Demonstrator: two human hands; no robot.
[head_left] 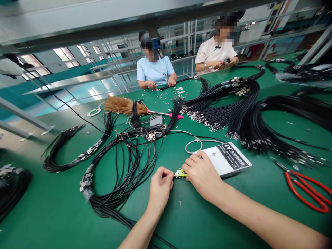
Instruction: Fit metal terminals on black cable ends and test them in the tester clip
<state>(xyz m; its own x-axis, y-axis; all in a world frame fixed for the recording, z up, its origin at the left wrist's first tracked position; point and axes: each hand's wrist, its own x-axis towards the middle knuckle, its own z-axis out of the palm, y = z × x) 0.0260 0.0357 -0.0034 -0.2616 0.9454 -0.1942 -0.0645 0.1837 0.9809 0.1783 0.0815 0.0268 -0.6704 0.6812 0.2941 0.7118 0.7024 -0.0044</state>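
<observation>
My right hand [198, 173] is wrapped round a small yellow-green tool [182, 173], whose exact kind is mostly hidden by the fingers. Its tip points left and shows whitish bits and a thin loop. Against that tip, my left hand [161, 185] is closed in a pinch; what lies between its fingertips is too small to make out. Just behind the right hand is a white box [216, 159] with a black printed label. To the left of both hands, a coiled bundle of black cables [114, 193] lies on the green table [204, 228].
Red-handled scissors [306, 185] lie at the right. Large black cable bundles [228, 107] fill the back right. A brown brush [124, 104] with a pink-ended handle lies farther back. Two people [155, 71] sit across the table, handling cables. A metal shelf [77, 20] hangs overhead.
</observation>
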